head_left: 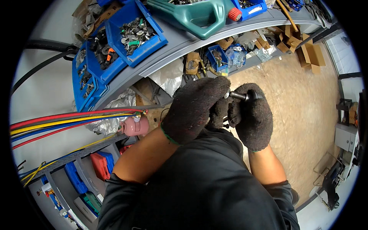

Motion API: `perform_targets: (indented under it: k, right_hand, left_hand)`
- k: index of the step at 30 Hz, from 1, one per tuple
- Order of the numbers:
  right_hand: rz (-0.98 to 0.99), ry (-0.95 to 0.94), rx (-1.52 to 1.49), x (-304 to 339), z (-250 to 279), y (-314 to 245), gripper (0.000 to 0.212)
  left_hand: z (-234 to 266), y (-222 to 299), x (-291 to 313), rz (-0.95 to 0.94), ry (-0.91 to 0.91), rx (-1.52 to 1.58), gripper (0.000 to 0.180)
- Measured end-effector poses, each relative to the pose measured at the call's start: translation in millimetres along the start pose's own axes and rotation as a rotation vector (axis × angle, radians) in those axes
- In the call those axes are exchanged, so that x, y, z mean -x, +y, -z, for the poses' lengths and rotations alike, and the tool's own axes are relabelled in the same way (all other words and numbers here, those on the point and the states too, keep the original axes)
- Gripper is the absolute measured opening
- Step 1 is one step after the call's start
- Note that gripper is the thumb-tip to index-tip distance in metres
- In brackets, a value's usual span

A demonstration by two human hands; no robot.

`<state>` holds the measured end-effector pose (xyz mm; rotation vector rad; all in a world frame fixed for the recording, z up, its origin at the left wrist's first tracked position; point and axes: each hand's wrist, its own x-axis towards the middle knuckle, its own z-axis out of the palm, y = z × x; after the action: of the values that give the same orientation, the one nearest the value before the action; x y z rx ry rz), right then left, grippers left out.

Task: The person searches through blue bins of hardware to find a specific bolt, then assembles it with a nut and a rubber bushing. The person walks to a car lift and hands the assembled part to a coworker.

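Both of my hands wear dark knitted gloves and meet in front of my body. My right hand [255, 119] is closed around a bolt-like metal part [239, 95] with a dark round end and a shiny shaft, which points toward my left hand. My left hand [197, 109] has its fingers pinched at the shaft's tip, where a small silver piece [227, 94] shows; whether it is a nut, I cannot tell. A small dark end [226, 125] sticks out below the fingers, mostly hidden by the gloves.
A grey workbench [153, 61] curves across the top, bearing blue bins [136, 57] of small hardware and a green jug [195, 19] with a red cap. Coloured hoses [76, 118] and a pink gas cylinder [135, 125] are at left. Cardboard boxes [312, 55] lie at far right.
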<state>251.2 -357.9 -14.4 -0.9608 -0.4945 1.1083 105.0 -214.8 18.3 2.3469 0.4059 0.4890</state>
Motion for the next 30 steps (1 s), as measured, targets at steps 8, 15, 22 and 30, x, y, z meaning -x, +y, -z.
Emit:
perform_targets:
  k: [8,15,22,30]
  right_hand:
    - [0.007,0.005,-0.004,-9,-7,-2,0.062]
    - [-0.033,-0.034,0.079,-14,-6,-3,0.061]
    - [-0.004,-0.019,0.007,-20,-9,2,0.064]
    - [-0.048,-0.036,0.091,-24,-15,3,0.065]
  left_hand:
    - [3,-5,3,-0.009,0.008,-0.104,0.044]
    - [8,-7,0,0.003,-0.003,-0.091,0.044]
    - [12,-2,-7,0.179,-0.009,0.161,0.037]
    - [29,15,-14,0.589,0.073,0.68,0.016]
